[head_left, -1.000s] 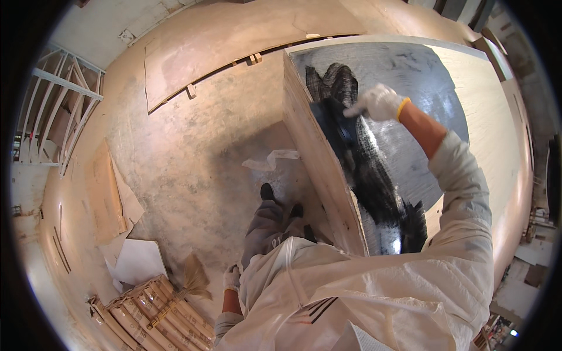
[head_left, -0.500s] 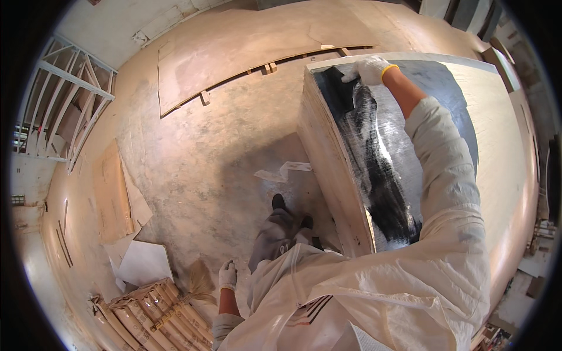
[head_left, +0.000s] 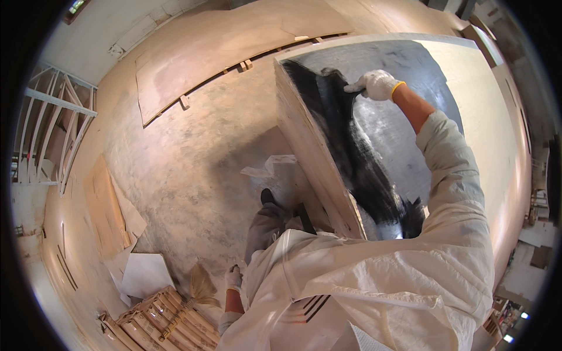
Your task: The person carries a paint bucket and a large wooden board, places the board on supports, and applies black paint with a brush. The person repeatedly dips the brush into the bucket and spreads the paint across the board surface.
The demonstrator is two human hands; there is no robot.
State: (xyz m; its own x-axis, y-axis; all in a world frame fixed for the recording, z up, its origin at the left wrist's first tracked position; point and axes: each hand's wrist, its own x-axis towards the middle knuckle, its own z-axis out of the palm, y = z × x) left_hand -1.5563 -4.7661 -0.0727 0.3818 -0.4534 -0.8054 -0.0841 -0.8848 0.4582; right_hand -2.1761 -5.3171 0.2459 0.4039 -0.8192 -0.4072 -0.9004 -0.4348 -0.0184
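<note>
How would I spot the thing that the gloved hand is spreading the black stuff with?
Start at the big raised board on the right, half coated in shiny black. Follow the sleeved arm up to the right hand in a white glove near the board's far end. The dark tool sits at its fingertips against the wet black streak; its exact kind is too blurred to tell.

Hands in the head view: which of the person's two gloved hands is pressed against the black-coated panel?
The right hand, stretched up to the black-coated panel near its top edge. The left hand hangs low by the person's side, touching no panel.
</note>
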